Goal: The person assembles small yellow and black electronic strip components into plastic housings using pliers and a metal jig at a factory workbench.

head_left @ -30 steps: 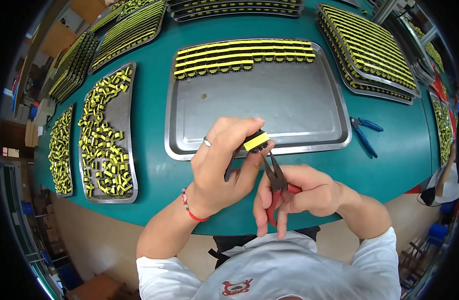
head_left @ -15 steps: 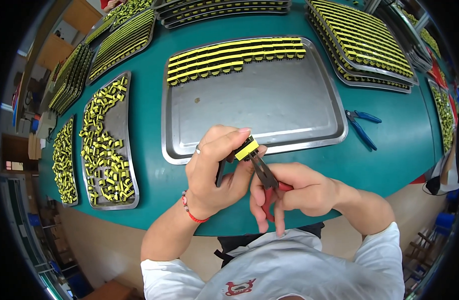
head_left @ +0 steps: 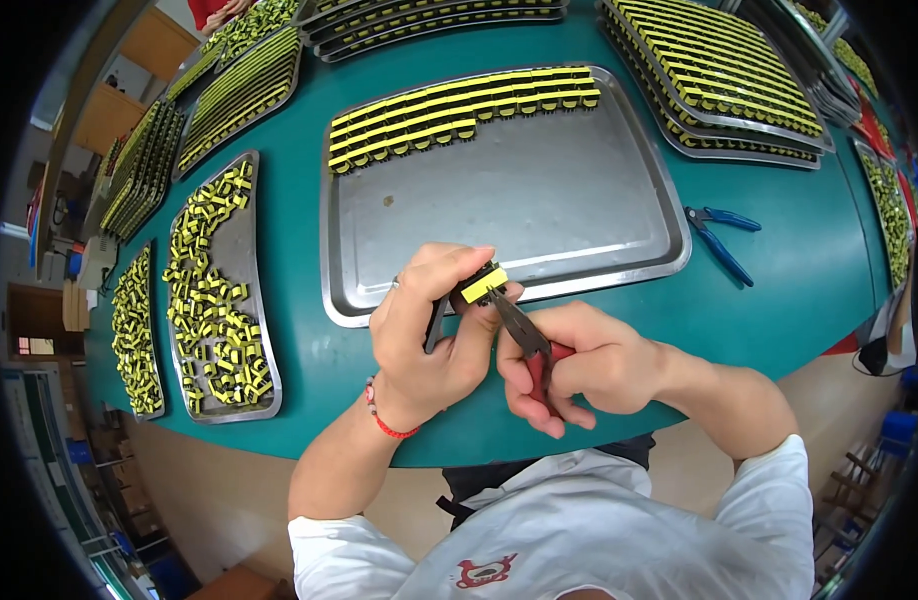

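In the head view, the left hand [head_left: 429,318] has its grip closed around a yellow-and-black component [head_left: 484,285], held above the tabletop [head_left: 309,345] near its front edge; a dark flat piece [head_left: 436,325] juts from that palm. The right hand's [head_left: 599,362] grip clasps red-handled pliers [head_left: 527,335], tips at the component's near side. Beyond lies a metal tray [head_left: 519,205] with rows of similar components [head_left: 409,128]. Blue-handled cutters [head_left: 721,246] lie toward the tabletop's right edge.

1 head-worn fisheye view looks down from close above both hands [head_left: 429,335] and the green table [head_left: 779,300].
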`<control>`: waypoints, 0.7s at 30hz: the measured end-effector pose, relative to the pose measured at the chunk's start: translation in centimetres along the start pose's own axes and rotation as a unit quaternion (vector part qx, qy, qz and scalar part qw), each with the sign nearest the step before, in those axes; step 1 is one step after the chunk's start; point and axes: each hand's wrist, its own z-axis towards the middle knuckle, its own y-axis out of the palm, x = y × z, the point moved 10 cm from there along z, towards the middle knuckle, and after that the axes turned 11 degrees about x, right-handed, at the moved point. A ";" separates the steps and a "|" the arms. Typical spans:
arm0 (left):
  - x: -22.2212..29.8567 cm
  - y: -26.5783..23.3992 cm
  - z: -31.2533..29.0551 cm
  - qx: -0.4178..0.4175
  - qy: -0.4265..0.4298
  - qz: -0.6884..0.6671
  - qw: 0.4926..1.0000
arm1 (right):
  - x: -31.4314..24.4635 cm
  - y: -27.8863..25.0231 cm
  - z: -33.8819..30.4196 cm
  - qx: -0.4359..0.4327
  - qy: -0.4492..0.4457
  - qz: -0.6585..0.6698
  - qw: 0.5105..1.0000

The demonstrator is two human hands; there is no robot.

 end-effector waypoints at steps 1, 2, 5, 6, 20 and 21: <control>0.0 0.0 0.0 0.000 -0.001 0.001 1.000 | 0.2 0.1 0.0 -0.015 0.011 0.002 1.000; 0.0 -0.1 0.1 -0.001 0.000 0.010 1.000 | 0.3 0.3 -0.1 -0.030 0.022 0.003 0.999; -0.3 -0.2 0.3 0.024 0.005 0.013 1.000 | -0.2 1.0 -0.3 -0.033 0.027 0.086 0.995; -0.4 -0.5 0.3 0.049 0.008 0.008 0.999 | -0.3 1.0 -0.3 -0.033 0.028 0.087 0.995; -0.5 -0.4 -0.4 0.034 -0.034 0.027 0.999 | 0.1 0.4 0.1 -0.007 0.035 -0.006 0.999; -0.7 -0.4 -0.6 0.030 -0.039 0.020 0.999 | 0.0 0.4 0.0 -0.010 0.036 -0.005 0.999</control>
